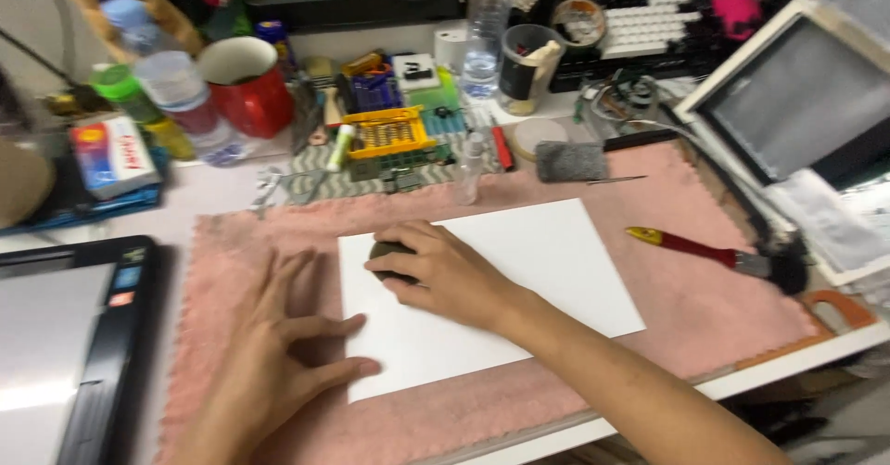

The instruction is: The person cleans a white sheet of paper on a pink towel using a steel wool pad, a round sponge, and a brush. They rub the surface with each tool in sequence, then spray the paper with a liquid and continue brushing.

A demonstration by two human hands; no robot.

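Pressing: your right hand (445, 275) cups a dark pad (385, 254) at the sheet's (519, 280) left end; left hand (278, 335) flat, splayed, empty, pinning that edge.

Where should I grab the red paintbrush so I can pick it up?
Grab the red paintbrush around the middle of its long red handle, coming from above. It lies flat on the pink towel with bare cloth around the handle; the dark bristles at the right end are best left untouched.

You're at a cluttered home hobby desk: a pink towel (705, 270) as work mat, a yellow screwdriver-bit set (387, 132), a red-handled brush (723, 256), bottles and a keyboard (649, 22).
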